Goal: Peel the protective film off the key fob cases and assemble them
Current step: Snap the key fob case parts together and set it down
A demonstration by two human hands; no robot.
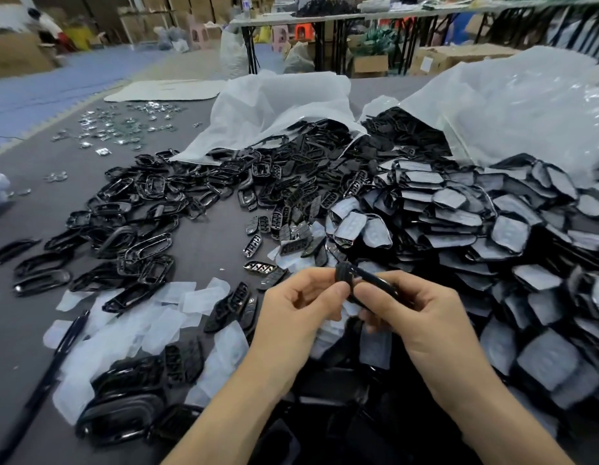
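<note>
Both my hands hold one black key fob case (362, 278) edge-on above the table. My left hand (301, 307) pinches its left end between thumb and fingers. My right hand (415, 317) grips its right part with curled fingers. A big heap of black case halves covered with pale film (459, 213) lies to the right. Black frame parts (134, 209) are piled on the left. Black button inserts (291, 196) lie in the middle. Peeled films (150, 317) are scattered at the lower left.
Two white plastic bags (278, 105) (512, 105) spill parts at the back of the grey table (204, 243). Small shiny metal pieces (123, 125) lie at the far left. A black pen (66, 337) rests at the left edge. Boxes and tables stand behind.
</note>
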